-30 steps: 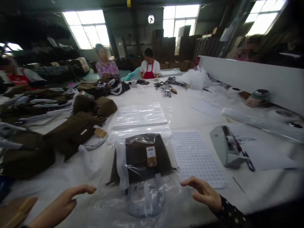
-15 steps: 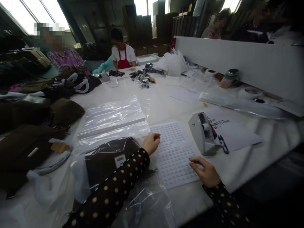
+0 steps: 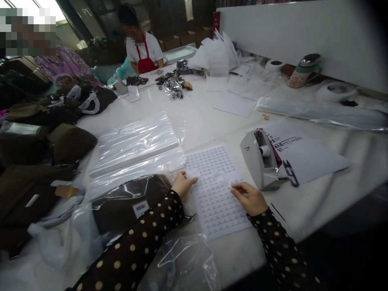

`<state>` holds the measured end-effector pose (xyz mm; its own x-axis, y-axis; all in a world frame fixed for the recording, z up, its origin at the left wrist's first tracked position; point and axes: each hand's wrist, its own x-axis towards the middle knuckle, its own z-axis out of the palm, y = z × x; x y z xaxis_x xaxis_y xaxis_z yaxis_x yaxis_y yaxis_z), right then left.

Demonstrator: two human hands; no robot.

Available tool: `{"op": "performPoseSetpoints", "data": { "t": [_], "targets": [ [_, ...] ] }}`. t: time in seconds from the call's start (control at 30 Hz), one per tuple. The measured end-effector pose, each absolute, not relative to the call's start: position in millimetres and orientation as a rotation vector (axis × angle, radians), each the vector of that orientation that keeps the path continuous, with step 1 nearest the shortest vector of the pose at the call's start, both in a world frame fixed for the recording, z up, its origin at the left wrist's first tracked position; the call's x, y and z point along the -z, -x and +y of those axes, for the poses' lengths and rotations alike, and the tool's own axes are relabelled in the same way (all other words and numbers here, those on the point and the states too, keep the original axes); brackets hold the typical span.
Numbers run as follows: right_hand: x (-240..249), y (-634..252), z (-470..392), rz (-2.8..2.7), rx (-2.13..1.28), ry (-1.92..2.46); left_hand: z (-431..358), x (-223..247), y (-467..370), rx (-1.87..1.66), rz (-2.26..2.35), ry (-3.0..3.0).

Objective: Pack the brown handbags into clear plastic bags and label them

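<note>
Head | label sheet [image 3: 216, 208] under left fingers [image 3: 190, 183] and right fingers [image 3: 240, 186] | whether gripping: cannot tell

Worker's hands: 2 — left hand [image 3: 183, 186], right hand [image 3: 251, 199]
Printed sticker sheet [image 3: 214, 220]: 1 on top, can't tell if more under
Brown bag in clear plastic [image 3: 113, 216]: 1
Tape dispenser [image 3: 249, 155]: 1
Snips [image 3: 290, 173]: 1
Handwritten sheet [image 3: 318, 155]: 1
White rolls [image 3: 272, 68]: 2
Lidded mug [image 3: 298, 76]: 1
Co-workers [image 3: 154, 48]: 2 from where I'm standing
Loose brown bags [image 3: 71, 143]: several — overlapping, can't count
</note>
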<state>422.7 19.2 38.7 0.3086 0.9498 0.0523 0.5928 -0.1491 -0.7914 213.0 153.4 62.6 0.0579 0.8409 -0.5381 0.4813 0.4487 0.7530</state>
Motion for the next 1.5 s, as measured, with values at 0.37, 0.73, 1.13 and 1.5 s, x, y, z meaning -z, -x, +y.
{"op": "performPoseSetpoints", "data": {
  "t": [0.37,0.73,1.13,1.5],
  "targets": [
    [-11.5,-425.6,27.2,-1.146,-0.535,1.882,139.2,-53.7,-214.5,-0.529,1.526,-0.791],
    [-13.1,-429.5,25.5,-0.824,-0.674,1.793,135.8,-63.0,-215.4,-0.509,1.378,-0.765],
    [-13.5,-429.7,24.8,-0.866,-0.624,1.789,133.1,-67.2,-209.5,-0.461,1.483,-1.354],
    [-29.2,-427.8,30.8,-1.087,-0.433,1.792,136.1,-86.4,-228.4,-0.482,0.849,-0.780]
  ]
}}
